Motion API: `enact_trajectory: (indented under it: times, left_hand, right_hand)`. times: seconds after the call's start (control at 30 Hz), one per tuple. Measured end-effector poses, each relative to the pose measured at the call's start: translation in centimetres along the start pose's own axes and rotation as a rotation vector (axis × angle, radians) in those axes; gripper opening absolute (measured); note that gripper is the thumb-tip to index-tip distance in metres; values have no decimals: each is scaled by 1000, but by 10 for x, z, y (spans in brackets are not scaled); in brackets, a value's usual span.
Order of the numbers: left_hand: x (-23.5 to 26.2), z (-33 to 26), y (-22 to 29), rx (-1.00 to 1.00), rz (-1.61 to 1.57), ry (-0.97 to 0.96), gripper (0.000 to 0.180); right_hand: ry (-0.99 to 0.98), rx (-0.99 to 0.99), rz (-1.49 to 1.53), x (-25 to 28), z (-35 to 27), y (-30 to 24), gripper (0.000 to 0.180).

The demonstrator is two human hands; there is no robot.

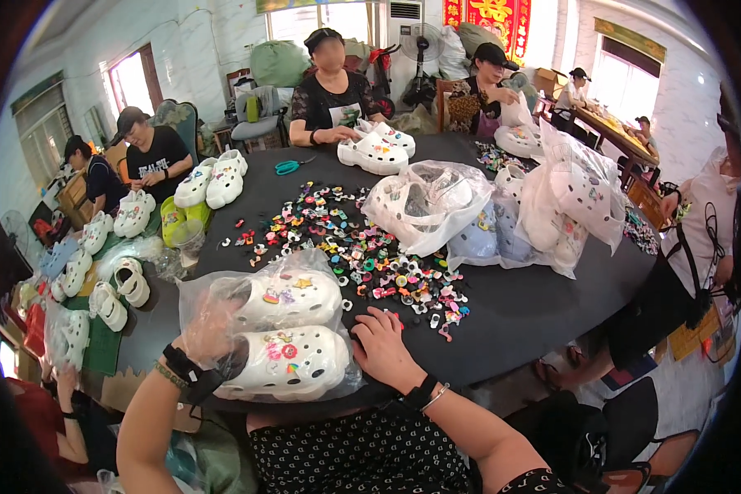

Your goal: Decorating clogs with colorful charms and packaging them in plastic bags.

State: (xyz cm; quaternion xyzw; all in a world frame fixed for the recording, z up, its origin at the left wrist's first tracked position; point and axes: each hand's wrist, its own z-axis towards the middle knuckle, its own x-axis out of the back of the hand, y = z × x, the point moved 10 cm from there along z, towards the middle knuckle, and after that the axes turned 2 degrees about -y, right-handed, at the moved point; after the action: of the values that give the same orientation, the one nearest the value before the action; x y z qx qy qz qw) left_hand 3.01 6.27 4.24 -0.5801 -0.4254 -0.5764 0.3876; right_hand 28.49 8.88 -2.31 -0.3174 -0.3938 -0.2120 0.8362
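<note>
A pair of white clogs with colourful charms, the upper clog [292,298] and the lower clog [284,362], lies side by side in a clear plastic bag [356,372] at the table's near edge. My left hand [212,325] reaches into the bag at the heel end and is closed around the clogs there; the film blurs its fingers. Just right of the toes, my right hand [380,346] rests on the dark table [502,329], fingers apart and slightly bent. Its fingertips meet the near edge of a loose pile of small shoe charms [379,255].
Bagged white clogs [424,206] and bagged blue clogs [502,230] stand right of the pile. Teal-handled scissors [288,168] lie beyond it. At left are more white clogs [132,281], lime clogs [173,221] and a plastic cup [189,239]. Several people sit around the table.
</note>
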Motion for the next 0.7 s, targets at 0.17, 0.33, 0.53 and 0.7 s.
enact_trajectory:
  times: [0.17, 0.33, 0.53, 0.7]
  left_hand:
    - [5, -11, -7, 11, -28, 270, 28]
    - [-7, -42, 4, 74, -20, 350, 19]
    - [14, -106, 49, 201, 85, 631, 28]
    - [18, -134, 69, 357, 40, 645, 33]
  right_hand:
    - [9, 6, -15, 1, 0, -1, 27]
    - [65, 31, -8, 0, -2, 3, 23]
    - [172, 87, 299, 22, -1, 1, 19]
    - [-44, -302, 1082, 1, -19, -6, 25]
